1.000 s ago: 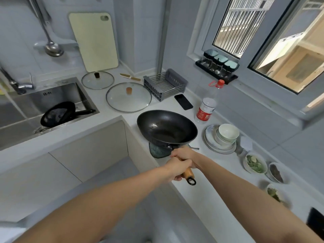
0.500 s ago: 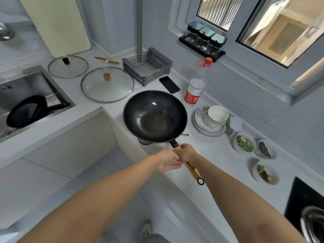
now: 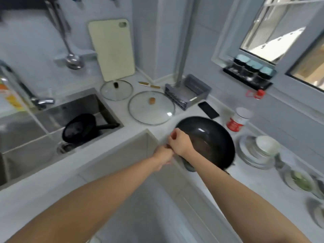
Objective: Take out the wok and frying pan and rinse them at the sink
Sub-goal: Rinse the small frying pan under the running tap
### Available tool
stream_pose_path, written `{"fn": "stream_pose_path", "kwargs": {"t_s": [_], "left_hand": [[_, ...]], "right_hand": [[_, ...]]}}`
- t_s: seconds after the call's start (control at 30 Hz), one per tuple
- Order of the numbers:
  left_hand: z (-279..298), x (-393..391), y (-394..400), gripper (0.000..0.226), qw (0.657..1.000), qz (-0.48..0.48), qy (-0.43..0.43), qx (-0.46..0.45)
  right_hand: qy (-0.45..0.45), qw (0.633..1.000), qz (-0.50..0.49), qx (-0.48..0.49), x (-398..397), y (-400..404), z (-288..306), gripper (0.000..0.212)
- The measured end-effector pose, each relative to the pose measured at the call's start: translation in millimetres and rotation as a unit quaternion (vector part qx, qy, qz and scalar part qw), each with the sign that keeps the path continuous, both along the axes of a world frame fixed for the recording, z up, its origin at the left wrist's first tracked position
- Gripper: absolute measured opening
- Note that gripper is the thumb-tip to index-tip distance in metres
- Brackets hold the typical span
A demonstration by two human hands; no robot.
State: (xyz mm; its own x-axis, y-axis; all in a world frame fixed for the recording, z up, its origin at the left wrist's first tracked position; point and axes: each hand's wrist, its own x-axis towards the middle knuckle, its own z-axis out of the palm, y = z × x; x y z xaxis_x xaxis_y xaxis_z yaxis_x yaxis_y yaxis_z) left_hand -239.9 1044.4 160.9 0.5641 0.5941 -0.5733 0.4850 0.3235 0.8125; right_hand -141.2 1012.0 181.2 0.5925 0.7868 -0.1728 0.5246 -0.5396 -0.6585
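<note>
A black wok (image 3: 210, 142) is over the counter corner, above a dark trivet (image 3: 189, 167). My right hand (image 3: 180, 144) is curled in a fist at the wok's left rim. Just below it, my left hand (image 3: 164, 156) is curled too. A brown bit of the wooden handle shows between them; the rest is hidden, so both seem to grip it. The black frying pan (image 3: 78, 128) lies in the steel sink (image 3: 70, 106) at left, its handle resting on the sink's right edge. Water runs from the faucet (image 3: 41, 100).
Two glass lids (image 3: 151, 107) (image 3: 116, 89) lie on the counter between sink and wok. A phone (image 3: 208, 109), a bottle (image 3: 239, 118), stacked plates with a bowl (image 3: 259, 151) and small food dishes (image 3: 301, 181) stand to the right. A dish rack (image 3: 187, 93) and cutting board (image 3: 112, 50) sit behind.
The wok has swung so its handle end now points left toward the sink, and both hands have moved left with it. The view has turned back to the sink.
</note>
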Motion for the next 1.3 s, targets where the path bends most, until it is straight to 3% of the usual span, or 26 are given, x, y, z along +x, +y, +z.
{"fn": "stream_pose_path", "kwargs": {"t_s": [0.07, 0.17, 0.33, 0.6, 0.87, 1.03, 1.2, 1.3], "left_hand": [[0.6, -45.4, 44.4, 0.014, 0.995, 0.043, 0.030, 0.086], [-3.3, -108.7, 105.8, 0.030, 0.988, 0.077, 0.055, 0.119], [-20.4, -184.6, 192.4, 0.035, 0.981, 0.176, 0.062, 0.048], [-72.3, -215.4, 304.6, 0.023, 0.941, 0.321, 0.077, -0.071], [-110.0, -207.2, 373.3, 0.014, 0.881, 0.427, 0.087, -0.183], [-126.6, -201.3, 388.8, 0.021, 0.852, 0.460, 0.081, -0.234], [-120.5, -189.9, 410.5, 0.040, 0.830, 0.476, 0.035, -0.288], [-113.4, -186.0, 424.3, 0.034, 0.806, 0.509, -0.005, -0.303]], "right_hand": [[0.016, 1.000, 0.024, -0.011, -33.7, 41.6, -3.0, 0.014], [0.029, 0.996, 0.071, -0.035, -75.9, 101.8, -10.5, 0.022], [-0.014, 0.972, 0.202, -0.124, -127.5, 205.2, -20.0, 0.020], [-0.068, 0.916, 0.332, -0.214, -140.2, 366.2, -93.5, 0.025], [-0.041, 0.821, 0.440, -0.361, -126.8, 440.6, -177.2, 0.042], [0.127, 0.794, 0.378, -0.458, -141.8, 457.9, -174.6, 0.020], [0.206, 0.786, 0.336, -0.476, -166.2, 494.8, -130.8, 0.016], [0.258, 0.785, 0.296, -0.480, -181.7, 509.4, -103.3, 0.010]]}}
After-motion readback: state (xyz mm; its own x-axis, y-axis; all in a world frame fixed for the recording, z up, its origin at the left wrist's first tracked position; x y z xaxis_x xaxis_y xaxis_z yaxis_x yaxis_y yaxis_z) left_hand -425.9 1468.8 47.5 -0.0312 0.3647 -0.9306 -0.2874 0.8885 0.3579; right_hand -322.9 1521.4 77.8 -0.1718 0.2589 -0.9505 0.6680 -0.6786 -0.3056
